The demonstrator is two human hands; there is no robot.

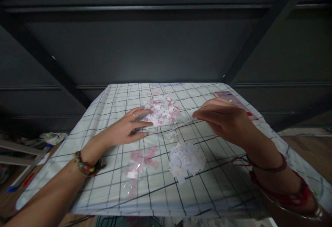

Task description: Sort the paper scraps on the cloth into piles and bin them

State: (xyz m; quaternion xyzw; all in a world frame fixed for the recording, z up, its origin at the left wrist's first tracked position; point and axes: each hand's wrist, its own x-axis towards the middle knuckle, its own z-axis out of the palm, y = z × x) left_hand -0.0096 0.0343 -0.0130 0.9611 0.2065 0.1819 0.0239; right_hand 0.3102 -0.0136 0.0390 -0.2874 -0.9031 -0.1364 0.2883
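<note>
My left hand [129,126] lies with its fingers spread at the left edge of a mixed pile of white and pink paper scraps [163,109], fingertips touching it. My right hand [220,118] is closed in a pinch on a thin white stick [183,124], which slants down to the left. The stick's far tip is over a few loose scraps [171,135] below the mixed pile. Nearer to me sits a second pile of mostly white paper scraps [186,161]. To its left are pink pieces [144,159] in or under shiny clear plastic.
A checked white cloth [103,189] covers the table. At the right edge, partly behind my right hand, lies a phone [240,104] with its screen lit. Dark panels [155,47] rise behind the table. A white rack [18,158] stands on the floor at left.
</note>
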